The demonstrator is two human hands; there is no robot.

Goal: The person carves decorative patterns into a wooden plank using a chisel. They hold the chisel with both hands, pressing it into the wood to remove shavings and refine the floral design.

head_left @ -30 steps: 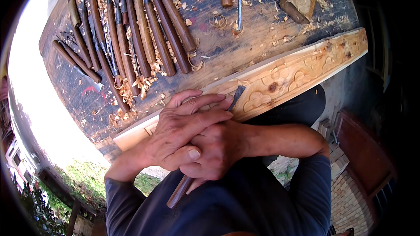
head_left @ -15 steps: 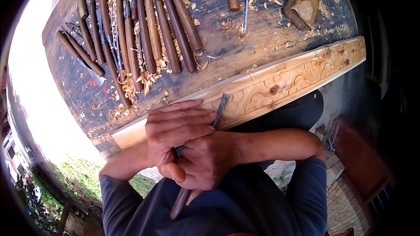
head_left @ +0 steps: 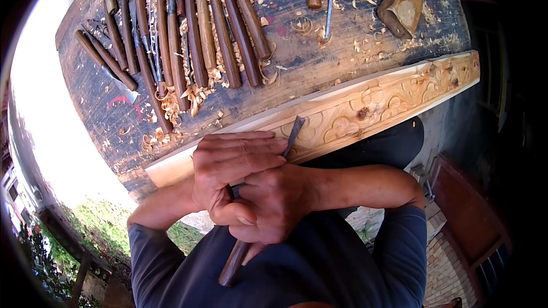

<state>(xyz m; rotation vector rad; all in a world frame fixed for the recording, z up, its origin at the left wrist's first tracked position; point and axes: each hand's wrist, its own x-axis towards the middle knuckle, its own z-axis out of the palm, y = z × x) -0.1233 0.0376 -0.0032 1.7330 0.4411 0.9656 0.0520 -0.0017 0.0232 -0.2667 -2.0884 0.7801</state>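
A wood-carving chisel lies slantwise in both my hands, its dark wooden handle sticking out toward my body. My right hand is wrapped round it. Across the front of the tool lies my left hand, its long fingers close together and its fingertips against the shank; the thumb rests over the right hand. Beyond the fingers shows the flared metal blade, over a carved wooden board with scroll and petal reliefs. The grip under the palms is partly hidden. The board runs along the bench's near edge.
Several chisels with wooden handles lie in a row on the dark workbench, among curled wood shavings. A club-shaped wooden mallet sits at the far right. Another slim chisel lies left of it.
Both hands and the chisel have shifted slightly; the blade tip now sits a little farther right and forward over the board. The view has moved slightly too. The grip is unchanged.
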